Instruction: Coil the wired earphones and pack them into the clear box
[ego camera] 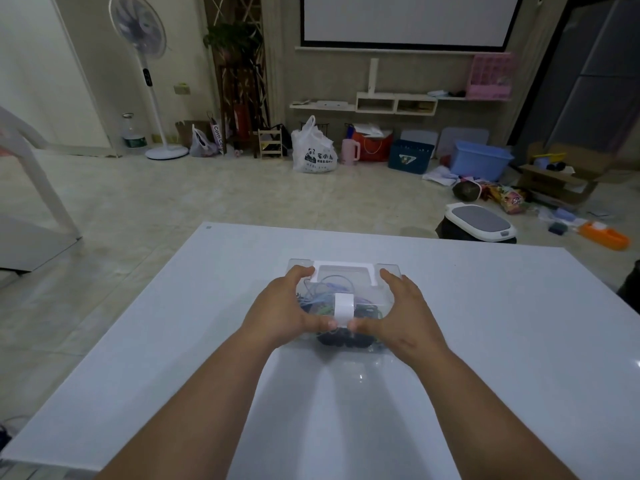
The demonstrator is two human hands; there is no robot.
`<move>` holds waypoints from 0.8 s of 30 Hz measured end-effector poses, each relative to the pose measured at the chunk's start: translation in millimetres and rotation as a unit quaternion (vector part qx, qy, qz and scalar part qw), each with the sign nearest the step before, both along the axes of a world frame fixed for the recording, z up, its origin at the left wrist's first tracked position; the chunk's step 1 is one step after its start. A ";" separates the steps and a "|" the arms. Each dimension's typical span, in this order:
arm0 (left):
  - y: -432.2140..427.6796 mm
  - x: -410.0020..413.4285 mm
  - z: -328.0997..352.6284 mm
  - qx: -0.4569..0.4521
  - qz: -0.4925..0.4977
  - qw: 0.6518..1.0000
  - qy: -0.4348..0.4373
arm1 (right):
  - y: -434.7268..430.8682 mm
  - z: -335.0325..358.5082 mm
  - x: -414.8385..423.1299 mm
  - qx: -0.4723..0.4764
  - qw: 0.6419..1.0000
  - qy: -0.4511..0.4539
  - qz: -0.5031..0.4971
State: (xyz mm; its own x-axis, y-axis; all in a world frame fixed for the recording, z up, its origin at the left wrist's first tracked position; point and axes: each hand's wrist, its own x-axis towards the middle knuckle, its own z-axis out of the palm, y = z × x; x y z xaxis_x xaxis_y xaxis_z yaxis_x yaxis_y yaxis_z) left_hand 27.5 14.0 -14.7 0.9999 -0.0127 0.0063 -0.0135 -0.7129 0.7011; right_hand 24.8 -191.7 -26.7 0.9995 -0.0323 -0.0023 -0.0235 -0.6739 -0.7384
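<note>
Clear box (300, 263) on the table (485, 323) already holds the earphones (323, 289), lid (360, 285) down; left hand (280, 306) and right hand (406, 306) grip its sides, thumbs at the white latch (344, 306), so probably only latching remains.

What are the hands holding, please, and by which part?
The clear box: left hand on its left side, right hand on its right, thumbs at the white latch.
</note>
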 end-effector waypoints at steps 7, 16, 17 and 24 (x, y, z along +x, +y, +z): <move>-3.6 -4.1 -11.2 0.071 0.016 0.997 -0.035 | 4.8 2.7 -8.4 -0.077 0.997 -0.014 -0.011; 6.0 -1.2 -2.5 -0.099 -0.013 0.995 0.019 | -1.4 6.6 -5.5 0.080 0.997 -0.002 -0.008; 5.7 -1.1 -1.2 -0.154 -0.003 0.987 0.033 | -0.3 6.1 -5.1 0.088 0.996 -0.005 -0.015; 1.6 0.4 -1.8 -0.248 0.067 0.966 0.041 | 7.9 1.7 1.2 0.098 0.993 -0.035 -0.060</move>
